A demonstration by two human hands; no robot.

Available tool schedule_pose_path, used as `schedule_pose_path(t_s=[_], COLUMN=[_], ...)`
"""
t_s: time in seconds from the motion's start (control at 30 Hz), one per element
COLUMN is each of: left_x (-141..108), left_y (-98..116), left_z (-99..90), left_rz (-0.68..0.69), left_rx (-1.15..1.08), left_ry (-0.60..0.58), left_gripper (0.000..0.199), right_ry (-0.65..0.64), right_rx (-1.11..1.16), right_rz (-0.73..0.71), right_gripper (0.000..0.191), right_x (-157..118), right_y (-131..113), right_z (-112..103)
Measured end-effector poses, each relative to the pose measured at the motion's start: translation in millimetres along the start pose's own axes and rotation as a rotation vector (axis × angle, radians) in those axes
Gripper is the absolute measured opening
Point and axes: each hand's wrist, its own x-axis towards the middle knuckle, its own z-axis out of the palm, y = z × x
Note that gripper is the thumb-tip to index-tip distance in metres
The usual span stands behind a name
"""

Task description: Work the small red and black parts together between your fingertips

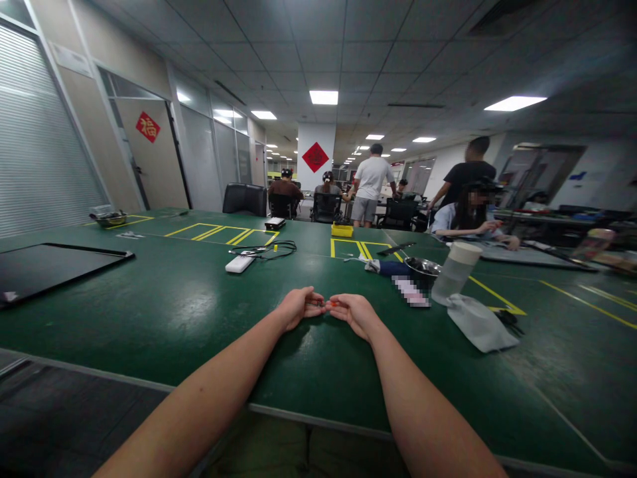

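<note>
My left hand (pixel 296 309) is just above the green table (pixel 209 345), palm turned inward, its fingers half curled toward the middle. A tiny dark piece (pixel 319 303) shows at its fingers, too small to name. Opposite it, my right hand (pixel 354 313) is bent the same way, with a small orange piece (pixel 334 304) at its fingers. The fingertips of both hands meet or nearly meet. How firmly each piece is gripped is partly hidden by the fingers.
Beyond my hands lie a white power bank (pixel 239 263) and black cable (pixel 283 249). On the right are a metal bowl (pixel 422 267), a frosted bottle (pixel 454 275) and a grey pouch (pixel 480 324). A black panel (pixel 54 269) lies left. A co-worker (pixel 468 216) sits across.
</note>
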Motion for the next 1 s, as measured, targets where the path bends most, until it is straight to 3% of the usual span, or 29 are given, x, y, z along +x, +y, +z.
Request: schedule_pose_path(t_s=[0.1, 0.23, 0.53, 0.77, 0.9, 1.0], left_x=[-0.8, -2.1, -0.7, -1.4, -3.3, -1.3], left_y=[0.3, -2.7, -13.3, -8.2, -1.4, -1.3], left_z=[-0.3, 0.7, 3.8, 2.7, 3.5, 1.1], left_rz=[0.001, 0.065, 0.221, 0.15, 0.075, 0.048], left_rx=[0.004, 0.051, 0.238, 0.192, 0.1, 0.057], left_ry=[-0.019, -0.045, -0.112, -0.099, -0.103, -0.112], left_gripper=[0.035, 0.019, 0.024, 0.023, 0.016, 0.024], right_ry=[-0.011, -0.019, -0.034, -0.027, -0.029, -0.026], right_rx=[-0.006, -0.045, -0.129, -0.132, -0.021, 0.048], right_rz=[-0.012, -0.051, -0.125, -0.106, -0.04, 0.025], right_gripper=[0.012, 0.013, 0.025, 0.015, 0.044, 0.06], right_x=[0.3, -0.2, -1.6, -1.1, -1.0, -0.5], right_y=[1.3, 3.8, 8.3, 5.9, 1.8, -0.3], right_z=[-1.0, -1.2, 2.0, 1.6, 0.4, -1.0])
